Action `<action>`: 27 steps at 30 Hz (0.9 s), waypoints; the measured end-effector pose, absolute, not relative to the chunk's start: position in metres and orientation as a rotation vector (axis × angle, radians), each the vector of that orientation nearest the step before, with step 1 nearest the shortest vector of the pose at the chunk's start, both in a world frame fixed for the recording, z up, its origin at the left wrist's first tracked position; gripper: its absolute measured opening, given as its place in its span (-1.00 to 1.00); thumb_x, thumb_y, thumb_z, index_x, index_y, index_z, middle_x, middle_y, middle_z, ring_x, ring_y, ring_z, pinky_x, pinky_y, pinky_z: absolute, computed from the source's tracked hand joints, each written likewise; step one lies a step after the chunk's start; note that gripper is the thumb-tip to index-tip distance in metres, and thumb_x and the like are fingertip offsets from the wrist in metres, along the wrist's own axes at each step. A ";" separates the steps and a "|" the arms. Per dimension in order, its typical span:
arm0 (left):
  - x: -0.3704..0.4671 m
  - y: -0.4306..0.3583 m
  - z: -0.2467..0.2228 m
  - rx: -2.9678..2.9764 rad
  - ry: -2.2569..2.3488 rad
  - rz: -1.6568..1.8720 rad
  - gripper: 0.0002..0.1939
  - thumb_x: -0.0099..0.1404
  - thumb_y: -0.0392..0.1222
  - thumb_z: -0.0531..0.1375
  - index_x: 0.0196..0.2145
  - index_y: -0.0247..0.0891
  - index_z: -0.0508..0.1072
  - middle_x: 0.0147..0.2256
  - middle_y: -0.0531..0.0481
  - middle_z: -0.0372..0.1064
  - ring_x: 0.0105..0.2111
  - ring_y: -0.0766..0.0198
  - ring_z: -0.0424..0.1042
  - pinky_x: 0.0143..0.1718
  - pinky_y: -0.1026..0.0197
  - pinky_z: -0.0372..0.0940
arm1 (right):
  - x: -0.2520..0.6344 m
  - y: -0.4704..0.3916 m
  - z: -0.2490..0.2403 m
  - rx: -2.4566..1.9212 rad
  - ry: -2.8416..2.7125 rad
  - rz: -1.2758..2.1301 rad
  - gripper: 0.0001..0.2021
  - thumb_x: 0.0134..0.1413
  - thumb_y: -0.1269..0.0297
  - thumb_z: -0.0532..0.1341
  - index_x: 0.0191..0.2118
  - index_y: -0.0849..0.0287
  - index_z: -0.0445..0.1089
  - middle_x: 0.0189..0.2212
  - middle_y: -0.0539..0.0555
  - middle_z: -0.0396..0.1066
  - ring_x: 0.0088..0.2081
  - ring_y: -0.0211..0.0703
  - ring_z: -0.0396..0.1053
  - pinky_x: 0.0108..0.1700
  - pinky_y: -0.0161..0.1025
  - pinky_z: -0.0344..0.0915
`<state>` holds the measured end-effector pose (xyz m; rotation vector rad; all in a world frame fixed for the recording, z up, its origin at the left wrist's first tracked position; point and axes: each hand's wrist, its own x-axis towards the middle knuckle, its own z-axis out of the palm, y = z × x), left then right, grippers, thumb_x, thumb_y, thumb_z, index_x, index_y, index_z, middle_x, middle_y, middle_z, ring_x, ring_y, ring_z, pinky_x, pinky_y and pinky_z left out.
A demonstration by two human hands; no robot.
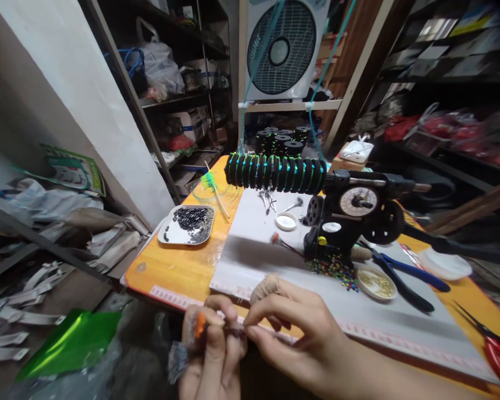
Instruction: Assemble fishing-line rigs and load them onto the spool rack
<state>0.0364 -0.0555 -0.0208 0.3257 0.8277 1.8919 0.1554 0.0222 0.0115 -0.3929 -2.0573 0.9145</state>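
Observation:
Both hands meet in front of the table's near edge. My left hand point(214, 350) is closed around a small bundle with a fuzzy orange tip point(200, 325) and greyish fluff point(177, 358) below it. My right hand point(295, 328) pinches at the bundle's thin dark end, thumb and forefinger pressed together beside the left fingers. A tan wrap point(264, 289) covers one of its fingers. What lies between the fingertips is blurred. Beyond the hands, a black winding machine point(341, 222) carries a ribbed black roll point(275, 172) with green and blue bits.
A white tray point(187, 240) of black pieces stands at left. Colored beads point(337, 271), a dish of golden bits point(376, 282), blue-black pliers point(404, 272) and red-handled scissors point(498, 355) lie at right. An orange-tipped brush-like piece point(281, 241) rests near the machine.

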 end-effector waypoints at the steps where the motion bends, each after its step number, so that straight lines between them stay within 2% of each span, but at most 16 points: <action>1: 0.036 -0.055 -0.020 0.309 0.755 1.915 -0.69 0.14 -0.06 0.41 -0.51 -0.23 0.37 -0.59 0.24 0.21 -0.68 0.55 -0.29 -0.61 0.55 0.14 | 0.155 0.022 0.012 -0.391 -2.074 0.897 -0.91 0.08 0.59 0.23 -0.30 0.34 0.47 -0.44 0.09 0.35 -0.41 -0.30 0.29 -0.41 -0.40 0.25; 4: 0.030 -0.055 -0.020 0.287 0.599 1.943 -0.67 0.15 -0.09 0.40 -0.54 -0.22 0.34 -0.58 0.26 0.23 -0.66 0.47 -0.39 -0.65 0.53 0.18 | 0.157 0.023 0.013 -0.349 -2.111 0.847 -0.91 0.09 0.59 0.21 -0.28 0.34 0.44 -0.41 0.12 0.36 -0.36 -0.27 0.31 -0.36 -0.38 0.28; 7: 0.013 -0.056 -0.018 0.391 0.549 2.073 -0.67 0.17 -0.06 0.39 -0.52 -0.20 0.32 -0.62 0.29 0.18 -0.71 0.46 -0.32 -0.65 0.52 0.21 | 0.159 0.029 0.014 -0.319 -2.098 0.780 -0.90 0.13 0.59 0.19 -0.28 0.32 0.41 -0.38 0.13 0.35 -0.31 -0.24 0.32 -0.29 -0.35 0.31; 9: -0.006 -0.056 -0.016 0.525 0.712 2.192 -0.64 0.20 -0.04 0.36 -0.51 -0.19 0.27 -0.61 0.28 0.18 -0.72 0.49 -0.10 -0.60 0.50 0.24 | 0.160 0.034 0.015 -0.331 -2.070 0.753 -0.89 0.14 0.59 0.18 -0.28 0.30 0.39 -0.38 0.10 0.32 -0.32 -0.26 0.29 -0.32 -0.37 0.29; 11: -0.028 -0.052 -0.015 0.752 1.176 2.189 -0.69 0.27 -0.06 0.32 -0.47 -0.17 0.27 -0.56 0.22 0.27 -0.61 0.45 0.22 -0.48 0.44 0.29 | 0.161 0.036 0.018 -0.330 -2.066 0.764 -0.89 0.15 0.59 0.18 -0.27 0.27 0.37 -0.40 0.06 0.30 -0.36 -0.30 0.25 -0.37 -0.38 0.24; 13: -0.053 -0.044 -0.018 1.149 1.780 1.886 -0.83 0.31 -0.12 0.27 -0.38 -0.15 0.35 -0.47 0.14 0.42 -0.44 0.34 0.43 -0.35 0.34 0.33 | 0.161 0.036 0.021 -0.329 -2.085 0.799 -0.89 0.15 0.59 0.18 -0.28 0.25 0.36 -0.42 0.03 0.29 -0.39 -0.31 0.22 -0.38 -0.37 0.21; 15: -0.076 -0.032 -0.024 1.580 2.066 1.329 -0.91 0.33 -0.12 0.19 -0.31 -0.15 0.39 -0.37 0.02 0.50 -0.34 0.18 0.51 -0.30 0.19 0.35 | 0.162 0.035 0.026 -0.353 -2.105 0.839 -0.88 0.12 0.59 0.19 -0.30 0.24 0.36 -0.42 0.01 0.30 -0.38 -0.31 0.22 -0.36 -0.36 0.20; 18: -0.097 -0.016 -0.033 1.739 2.086 1.062 -0.87 0.31 -0.10 0.16 -0.27 -0.17 0.45 -0.24 -0.11 0.48 -0.23 0.00 0.50 -0.22 0.01 0.34 | 0.163 0.034 0.028 -0.420 -2.105 0.879 -0.93 0.13 0.54 0.25 -0.32 0.25 0.41 -0.42 0.01 0.30 -0.37 -0.31 0.24 -0.37 -0.37 0.18; 21: -0.097 -0.013 -0.036 1.747 2.140 1.053 -0.69 0.32 -0.04 0.14 -0.05 -0.21 0.42 0.01 -0.23 0.27 -0.15 -0.02 0.44 -0.14 -0.08 0.33 | 0.164 0.037 0.021 -0.452 -2.094 0.885 -0.95 0.18 0.45 0.29 -0.32 0.24 0.50 -0.44 0.02 0.29 -0.38 -0.31 0.23 -0.38 -0.35 0.17; 24: -0.082 -0.025 -0.031 1.711 2.173 1.246 -0.67 0.35 -0.02 0.12 0.00 -0.22 0.31 0.03 -0.22 0.12 -0.04 0.00 0.35 -0.06 -0.03 0.30 | 0.165 0.040 0.013 -0.470 -2.078 0.885 -0.92 0.21 0.38 0.30 -0.29 0.21 0.56 -0.45 0.01 0.27 -0.40 -0.29 0.21 -0.39 -0.33 0.15; 27: -0.055 -0.041 -0.024 1.510 1.999 1.519 -0.77 0.42 -0.03 0.06 -0.03 -0.14 0.28 -0.01 -0.11 0.17 0.04 0.09 0.28 0.03 0.09 0.22 | 0.164 0.039 0.010 -0.484 -2.029 0.911 -0.91 0.21 0.37 0.29 -0.29 0.20 0.57 -0.47 0.00 0.26 -0.41 -0.29 0.21 -0.41 -0.33 0.15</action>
